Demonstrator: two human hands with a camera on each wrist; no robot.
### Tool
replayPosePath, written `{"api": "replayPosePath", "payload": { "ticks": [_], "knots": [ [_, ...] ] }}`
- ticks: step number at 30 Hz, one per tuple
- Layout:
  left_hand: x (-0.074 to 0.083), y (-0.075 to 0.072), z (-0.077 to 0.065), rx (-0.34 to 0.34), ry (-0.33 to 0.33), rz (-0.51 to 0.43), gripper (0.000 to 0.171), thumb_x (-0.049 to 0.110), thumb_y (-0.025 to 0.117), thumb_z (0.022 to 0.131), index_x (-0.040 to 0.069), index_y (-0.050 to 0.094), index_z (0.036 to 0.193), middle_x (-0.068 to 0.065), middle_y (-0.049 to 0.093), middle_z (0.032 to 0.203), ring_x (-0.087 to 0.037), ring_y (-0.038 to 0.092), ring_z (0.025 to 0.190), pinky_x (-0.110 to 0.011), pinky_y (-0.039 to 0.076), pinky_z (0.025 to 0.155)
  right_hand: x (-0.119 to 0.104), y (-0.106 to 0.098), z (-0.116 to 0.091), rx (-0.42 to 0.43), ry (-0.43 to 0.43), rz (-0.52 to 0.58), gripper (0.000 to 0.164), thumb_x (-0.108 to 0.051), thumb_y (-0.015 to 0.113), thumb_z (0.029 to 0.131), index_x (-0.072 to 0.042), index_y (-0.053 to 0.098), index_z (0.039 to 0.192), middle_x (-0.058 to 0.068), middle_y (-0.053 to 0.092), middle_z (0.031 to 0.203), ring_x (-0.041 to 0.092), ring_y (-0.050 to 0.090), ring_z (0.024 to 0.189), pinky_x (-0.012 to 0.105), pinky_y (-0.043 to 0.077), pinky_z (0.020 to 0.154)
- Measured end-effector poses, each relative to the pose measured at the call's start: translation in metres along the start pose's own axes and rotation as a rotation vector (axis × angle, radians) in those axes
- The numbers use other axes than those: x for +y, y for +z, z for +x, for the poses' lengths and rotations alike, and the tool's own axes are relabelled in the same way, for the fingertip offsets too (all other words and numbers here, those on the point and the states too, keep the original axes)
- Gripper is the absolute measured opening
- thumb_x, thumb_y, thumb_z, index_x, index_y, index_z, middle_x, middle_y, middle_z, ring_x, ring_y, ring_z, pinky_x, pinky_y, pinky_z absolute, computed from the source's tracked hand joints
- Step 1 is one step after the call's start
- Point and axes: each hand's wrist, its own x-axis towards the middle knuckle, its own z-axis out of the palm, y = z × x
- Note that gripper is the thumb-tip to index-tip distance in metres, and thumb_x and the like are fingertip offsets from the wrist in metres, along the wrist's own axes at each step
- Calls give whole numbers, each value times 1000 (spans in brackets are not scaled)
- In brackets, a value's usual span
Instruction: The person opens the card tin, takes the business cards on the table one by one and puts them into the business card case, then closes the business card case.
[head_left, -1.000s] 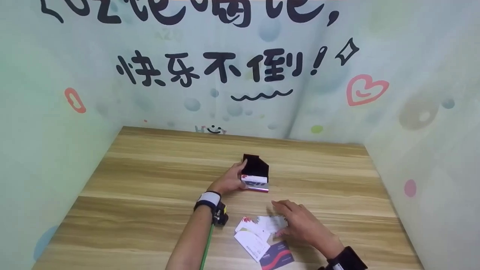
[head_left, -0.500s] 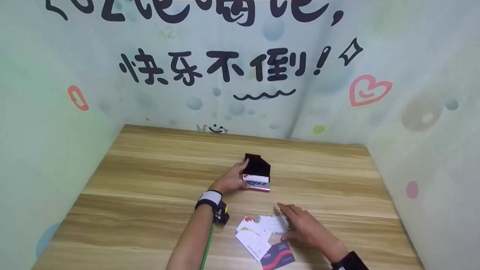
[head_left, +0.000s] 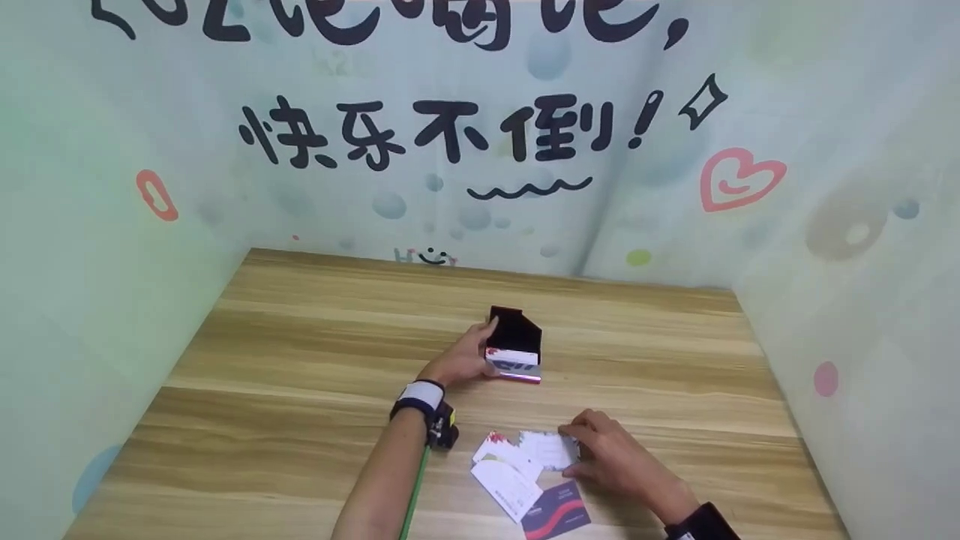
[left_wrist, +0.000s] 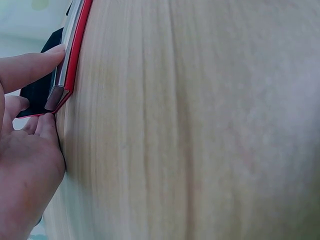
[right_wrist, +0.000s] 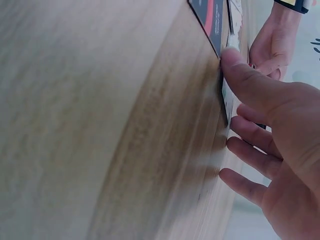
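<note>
The pale wall (head_left: pixel 352 210) fills the upper half of the frame, and on it I can read the big black characters 快乐不倒!, under another line which is cut by the top edge. Below, the wooden table (head_left: pixel 300 337) spreads down to the bottom edge. In the lower right, the right hand (head_left: pixel 611 456) has its thumb and fingertips at two opposite long edges of a white card (head_left: pixel 546 451) and hides its right end; whether it really pinches the card, I cannot tell. Near the centre, the left hand (head_left: pixel 461 361) grasps the card case (head_left: pixel 517 334) between thumb and fingers, with its black lid raised; the dark marks on its grey front I cannot read. At the bottom centre lie a dark card (head_left: pixel 556 511) with a red wave, a printed card (head_left: pixel 507 491) and, partly under this one, a flowered card (head_left: pixel 506 454); their print is too small to read. Compared with half a second ago, the right forefinger has bent down to the white card's upper edge, while the case stays in its place
</note>
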Motion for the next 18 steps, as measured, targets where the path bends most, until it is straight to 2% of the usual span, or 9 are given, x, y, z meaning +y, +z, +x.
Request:
{"api": "replayPosePath", "payload": {
  "ticks": [7, 18],
  "knots": [
    [0, 0, 0, 0, 0, -10, 99, 5, 73, 81, 16, 17, 161, -20, 16, 167, -37, 21, 153, -46, 21, 127, 0, 0, 0, 9, -1, 6, 47, -26, 82, 80, -3, 70, 120, 5, 60, 110, 13, 57, 96, 34, 56, 86],
    [1, 0, 0, 3, -4, -29, 97, 3, 72, 82, 16, 17, 161, -21, 16, 166, -37, 20, 153, -46, 21, 127, -3, 0, 3, 60, -3, -40, 45, -30, 84, 73, -3, 74, 107, 4, 60, 103, 11, 57, 89, 29, 57, 77]
  ]
}}
